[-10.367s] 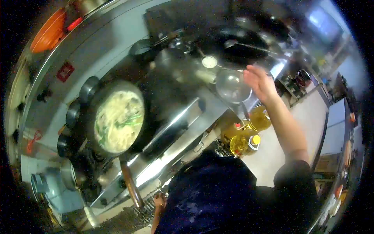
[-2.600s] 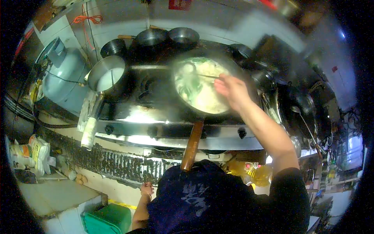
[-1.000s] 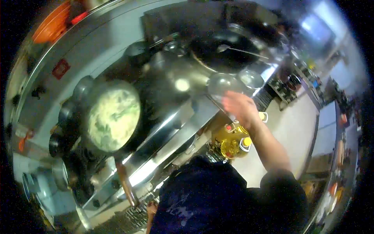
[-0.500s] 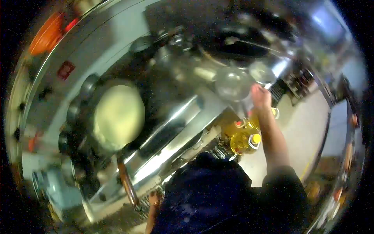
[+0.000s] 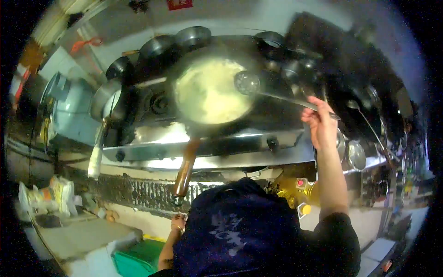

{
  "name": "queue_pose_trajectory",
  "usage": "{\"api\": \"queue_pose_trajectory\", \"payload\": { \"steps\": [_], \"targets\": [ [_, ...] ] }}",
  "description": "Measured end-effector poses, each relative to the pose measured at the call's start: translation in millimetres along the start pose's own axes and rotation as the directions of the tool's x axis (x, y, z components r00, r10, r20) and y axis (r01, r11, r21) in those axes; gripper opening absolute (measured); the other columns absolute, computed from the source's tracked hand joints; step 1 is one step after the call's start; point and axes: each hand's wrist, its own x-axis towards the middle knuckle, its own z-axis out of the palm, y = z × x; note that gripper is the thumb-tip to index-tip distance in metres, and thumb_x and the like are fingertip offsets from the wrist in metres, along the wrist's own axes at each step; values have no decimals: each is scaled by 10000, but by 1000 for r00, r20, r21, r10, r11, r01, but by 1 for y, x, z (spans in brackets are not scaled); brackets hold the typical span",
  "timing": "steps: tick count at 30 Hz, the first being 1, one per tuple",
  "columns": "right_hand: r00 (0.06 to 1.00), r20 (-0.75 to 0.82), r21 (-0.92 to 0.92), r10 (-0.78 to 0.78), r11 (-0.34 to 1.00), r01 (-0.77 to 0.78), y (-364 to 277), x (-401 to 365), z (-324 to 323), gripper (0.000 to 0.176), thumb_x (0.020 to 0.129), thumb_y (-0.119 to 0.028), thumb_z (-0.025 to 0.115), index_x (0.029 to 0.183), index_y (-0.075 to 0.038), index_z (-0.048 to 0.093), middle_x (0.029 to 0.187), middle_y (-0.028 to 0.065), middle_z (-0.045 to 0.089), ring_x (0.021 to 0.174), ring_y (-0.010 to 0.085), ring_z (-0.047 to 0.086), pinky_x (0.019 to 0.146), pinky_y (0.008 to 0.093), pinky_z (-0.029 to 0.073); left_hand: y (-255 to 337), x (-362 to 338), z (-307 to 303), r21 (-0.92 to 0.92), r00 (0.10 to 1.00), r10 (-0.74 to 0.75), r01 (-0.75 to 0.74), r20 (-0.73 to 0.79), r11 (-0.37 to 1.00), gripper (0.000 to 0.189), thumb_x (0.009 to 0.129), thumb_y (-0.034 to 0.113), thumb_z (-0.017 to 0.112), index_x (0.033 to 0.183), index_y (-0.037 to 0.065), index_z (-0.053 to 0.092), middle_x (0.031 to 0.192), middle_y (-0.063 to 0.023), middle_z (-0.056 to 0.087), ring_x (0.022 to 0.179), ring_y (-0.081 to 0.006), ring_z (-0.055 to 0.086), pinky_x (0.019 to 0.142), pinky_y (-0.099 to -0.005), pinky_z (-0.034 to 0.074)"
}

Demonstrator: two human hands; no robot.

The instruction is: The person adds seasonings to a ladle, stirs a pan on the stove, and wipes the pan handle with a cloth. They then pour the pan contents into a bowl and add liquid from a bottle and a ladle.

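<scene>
One ladle, bowl over the near-right part of a pan of pale, creamy food, leftward of the right hand's fingers. Right hand with fingers closed around the ladle's metal handle. Wooden pan handle lower, left of those same fingers, pointing toward the left hand. Left fingers curled just beside its end; cannot tell whether gripping anything. Farther left of the right fingers, a saucepan with white contents. Rightward of them, a second ladle; below, yellow oil bottles.
</scene>
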Motion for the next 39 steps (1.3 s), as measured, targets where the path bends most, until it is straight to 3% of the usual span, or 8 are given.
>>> {"api": "queue_pose_trajectory", "payload": {
  "steps": [3,8,17,21,26,30,35,39],
  "targets": [
    [992,107,-70,65,996,-57,18,8,34,365,919,-249,479,1144,34,519,967,188,611,851,221,617,743,320,523,58,-73,24,294,988,6,40,-154,955,334,832,355,534,912,32,561,670,-68,597,627,-196,572,604,-303,456],
    [987,145,-145,74,988,-52,43,19,62,371,919,-260,489,1147,31,520,970,185,615,858,220,620,763,314,521,-12,-54,17,513,927,72,138,-368,847,440,784,443,570,893,17,577,782,-110,640,677,-199,588,672,-316,459],
    [977,159,-210,145,972,-110,57,20,82,330,928,-231,470,1121,27,542,933,172,631,827,208,628,745,304,524,58,-67,26,141,983,63,-39,-173,989,156,859,225,524,874,69,529,707,-65,570,531,-165,507,463,-286,398],
    [973,153,-207,173,968,-140,55,13,78,318,921,-225,478,1100,27,554,908,168,635,789,203,631,714,296,528,35,-32,8,-422,998,-68,58,-10,905,143,872,216,503,878,73,508,674,-50,539,494,-139,475,390,-266,347],
    [959,174,-212,221,960,-183,43,3,68,310,916,-218,479,1075,33,564,881,164,638,756,198,631,690,295,531,36,-25,6,-187,999,-16,7,-46,982,107,881,185,487,865,80,498,652,-50,523,493,-140,474,390,-263,346],
    [933,240,-257,269,944,-206,36,-4,64,317,916,-221,475,1073,40,564,878,162,638,758,195,631,692,298,532,22,-13,-5,-534,992,-28,90,123,841,81,887,153,486,879,73,494,661,-60,530,496,-146,472,413,-265,363],
    [912,257,-271,320,930,-250,36,-10,73,319,917,-227,471,1071,36,565,893,167,636,766,198,631,704,299,533,27,-21,9,-94,992,95,-102,-81,990,85,893,134,489,909,50,485,671,-72,539,507,-154,483,426,-269,378],
    [894,219,-127,392,920,-372,44,-9,84,343,899,-219,486,1103,54,523,901,178,621,779,224,628,695,318,534,38,-24,10,-219,998,-8,-6,-66,976,127,888,148,512,934,32,486,692,-78,548,522,-155,496,432,-269,387]
  ]
}}
